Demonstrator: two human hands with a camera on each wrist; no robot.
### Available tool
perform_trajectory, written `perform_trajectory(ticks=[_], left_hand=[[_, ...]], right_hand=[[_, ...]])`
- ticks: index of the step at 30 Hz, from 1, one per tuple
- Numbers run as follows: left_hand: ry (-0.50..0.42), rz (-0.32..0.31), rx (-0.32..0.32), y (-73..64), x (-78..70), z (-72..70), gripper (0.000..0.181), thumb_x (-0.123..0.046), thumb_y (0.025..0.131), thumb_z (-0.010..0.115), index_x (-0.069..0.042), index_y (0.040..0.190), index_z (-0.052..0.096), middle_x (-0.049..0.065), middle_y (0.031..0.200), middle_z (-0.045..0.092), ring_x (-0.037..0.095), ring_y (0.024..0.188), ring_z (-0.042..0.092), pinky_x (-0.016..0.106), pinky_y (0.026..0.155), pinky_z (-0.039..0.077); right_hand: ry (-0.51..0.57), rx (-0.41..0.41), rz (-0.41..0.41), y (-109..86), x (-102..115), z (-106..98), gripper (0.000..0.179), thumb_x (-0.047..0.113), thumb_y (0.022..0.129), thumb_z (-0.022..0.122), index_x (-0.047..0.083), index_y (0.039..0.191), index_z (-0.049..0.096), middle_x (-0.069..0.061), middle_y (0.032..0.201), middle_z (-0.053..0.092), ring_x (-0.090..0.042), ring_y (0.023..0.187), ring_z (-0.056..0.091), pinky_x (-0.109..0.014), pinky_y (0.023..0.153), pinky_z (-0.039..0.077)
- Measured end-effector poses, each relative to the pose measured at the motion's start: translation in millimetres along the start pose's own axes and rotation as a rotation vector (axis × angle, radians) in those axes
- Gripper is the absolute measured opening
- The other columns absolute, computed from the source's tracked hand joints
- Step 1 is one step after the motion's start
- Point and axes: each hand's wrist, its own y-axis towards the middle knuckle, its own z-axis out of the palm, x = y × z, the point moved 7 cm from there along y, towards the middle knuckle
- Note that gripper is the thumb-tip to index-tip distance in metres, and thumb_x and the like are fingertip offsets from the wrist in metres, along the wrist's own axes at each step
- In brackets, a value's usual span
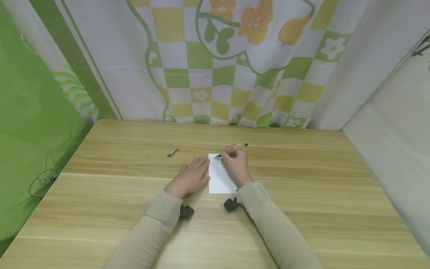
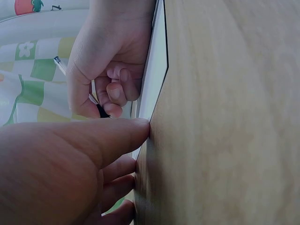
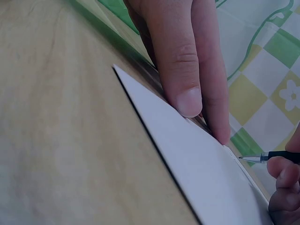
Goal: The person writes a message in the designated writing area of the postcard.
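A white sheet of paper (image 1: pixel 220 179), seemingly a small pad or card, lies on the wooden table, with a few small dark marks near its top left. My right hand (image 1: pixel 237 164) pinches a pen (image 1: pixel 217 156), its tip at those marks and its back end pointing up to the right. In the right wrist view the pen's clear tip (image 3: pixel 248 159) is right at the sheet's far end. Flat on the table, my left hand (image 1: pixel 191 176) has its fingers straight, with thumb and fingertips (image 2: pixel 140 124) touching the sheet's left edge.
A pen cap (image 1: pixel 173 152) lies on the table (image 1: pixel 302 179), left of the paper and beyond my left hand. Black wrist devices (image 1: pixel 187 212) show below both sleeves. A checkered, flowered curtain (image 1: pixel 201 78) hangs along the table's back edge, and green cloth (image 1: pixel 33 112) hangs at the left.
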Motion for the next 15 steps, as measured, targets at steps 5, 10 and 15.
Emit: perform_trajectory(ticks=[5,10,15], left_hand=[[0.004,0.001,0.006,0.2,-0.2,0.5,0.063,-0.032,0.108,0.049,-0.004,0.16,0.027,0.011,0.168,0.016,0.034,0.155,0.011,0.068,0.119,0.011],[0.001,0.006,-0.002,0.0,-1.1,-0.2,0.063,-0.031,0.107,0.049,-0.003,0.159,0.028,0.013,0.168,0.017,0.034,0.155,0.012,0.069,0.118,0.011],[0.004,-0.001,0.001,0.5,-0.4,0.2,0.063,-0.032,0.108,0.048,-0.004,0.16,0.027,0.012,0.168,0.017,0.034,0.155,0.012,0.068,0.119,0.011]], right_hand=[[-0.004,-0.017,-0.006,0.0,0.0,-1.3,0.007,0.007,0.088,0.063,0.003,0.087,0.069,-0.008,0.092,0.067,-0.018,0.076,0.065,-0.021,0.065,0.051],[-0.014,-0.031,-0.003,0.2,-1.2,-2.3,0.007,0.009,0.087,0.064,0.004,0.086,0.069,-0.007,0.092,0.067,-0.018,0.076,0.065,-0.021,0.065,0.051],[-0.031,-0.033,-0.004,0.1,-0.2,-2.8,0.008,0.011,0.087,0.064,0.005,0.086,0.069,-0.007,0.091,0.068,-0.018,0.076,0.065,-0.022,0.066,0.051]])
